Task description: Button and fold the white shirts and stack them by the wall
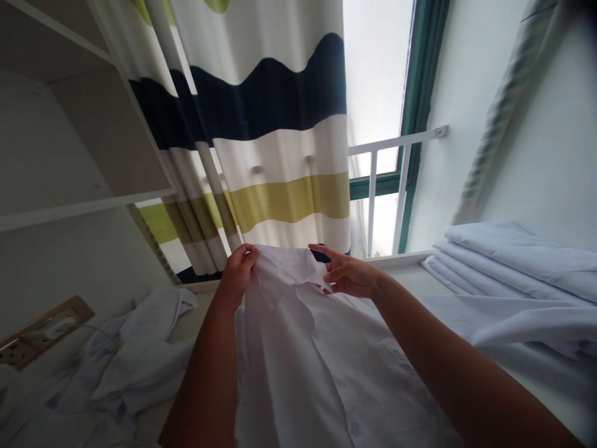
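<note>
A white collared shirt (298,348) hangs from its collar in front of me, its lower part spreading toward the bottom of the view. My left hand (239,270) pinches the left end of the collar between thumb and fingers. At the collar's right end is my right hand (347,274), index finger stretched out along the top edge and the other fingers curled at the collar tip. One white sleeve (522,320) stretches out to the right over the surface.
Folded white garments (517,258) are stacked at the right. Crumpled white clothes (144,354) lie at the left, near a socket panel (41,333). Behind are a striped curtain (280,149), a white railing (373,199) and a window; shelves (88,124) stand upper left.
</note>
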Action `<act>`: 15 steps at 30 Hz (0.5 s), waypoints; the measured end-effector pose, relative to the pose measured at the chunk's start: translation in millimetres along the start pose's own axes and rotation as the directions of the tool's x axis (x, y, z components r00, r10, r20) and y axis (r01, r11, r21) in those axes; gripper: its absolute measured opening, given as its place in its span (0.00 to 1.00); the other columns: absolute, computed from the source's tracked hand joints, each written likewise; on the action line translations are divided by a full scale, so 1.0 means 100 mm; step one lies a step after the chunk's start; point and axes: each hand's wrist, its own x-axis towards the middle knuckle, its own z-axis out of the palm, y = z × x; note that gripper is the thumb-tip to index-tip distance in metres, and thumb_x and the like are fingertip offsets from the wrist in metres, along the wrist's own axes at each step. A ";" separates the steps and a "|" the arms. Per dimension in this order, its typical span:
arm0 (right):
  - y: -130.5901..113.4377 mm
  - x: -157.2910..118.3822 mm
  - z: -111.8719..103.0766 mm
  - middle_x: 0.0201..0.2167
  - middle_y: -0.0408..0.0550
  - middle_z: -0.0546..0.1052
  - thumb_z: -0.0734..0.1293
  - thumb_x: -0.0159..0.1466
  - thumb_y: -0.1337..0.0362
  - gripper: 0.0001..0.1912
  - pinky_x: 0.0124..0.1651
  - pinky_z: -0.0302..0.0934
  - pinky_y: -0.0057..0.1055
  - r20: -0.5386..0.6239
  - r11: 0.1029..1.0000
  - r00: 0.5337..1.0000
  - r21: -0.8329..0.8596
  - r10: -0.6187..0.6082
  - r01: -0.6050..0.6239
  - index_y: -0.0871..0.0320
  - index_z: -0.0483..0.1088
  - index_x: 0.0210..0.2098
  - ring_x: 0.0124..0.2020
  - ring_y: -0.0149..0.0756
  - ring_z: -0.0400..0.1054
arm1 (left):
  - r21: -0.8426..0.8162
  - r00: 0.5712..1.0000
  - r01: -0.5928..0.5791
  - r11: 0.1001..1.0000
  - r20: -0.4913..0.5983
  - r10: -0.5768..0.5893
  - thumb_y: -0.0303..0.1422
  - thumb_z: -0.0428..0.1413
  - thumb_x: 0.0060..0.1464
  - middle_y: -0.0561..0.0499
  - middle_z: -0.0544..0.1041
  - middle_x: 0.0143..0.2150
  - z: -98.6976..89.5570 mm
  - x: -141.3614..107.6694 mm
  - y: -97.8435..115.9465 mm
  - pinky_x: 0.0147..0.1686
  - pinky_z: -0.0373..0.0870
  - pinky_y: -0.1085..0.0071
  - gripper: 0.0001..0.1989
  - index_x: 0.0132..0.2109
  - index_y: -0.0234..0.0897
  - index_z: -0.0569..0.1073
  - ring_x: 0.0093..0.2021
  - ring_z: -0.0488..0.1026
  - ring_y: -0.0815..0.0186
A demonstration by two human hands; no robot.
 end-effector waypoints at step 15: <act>0.21 0.13 -0.05 0.50 0.52 0.78 0.79 0.53 0.55 0.37 0.58 0.67 0.46 0.045 0.951 0.977 -0.225 -0.207 0.212 0.55 0.70 0.60 0.53 0.45 0.74 | 0.036 0.969 -0.046 0.998 0.244 0.036 0.48 0.57 0.60 0.57 0.69 0.29 0.06 -0.09 0.04 0.27 0.59 0.77 0.15 0.41 0.41 0.70 0.27 0.64 0.71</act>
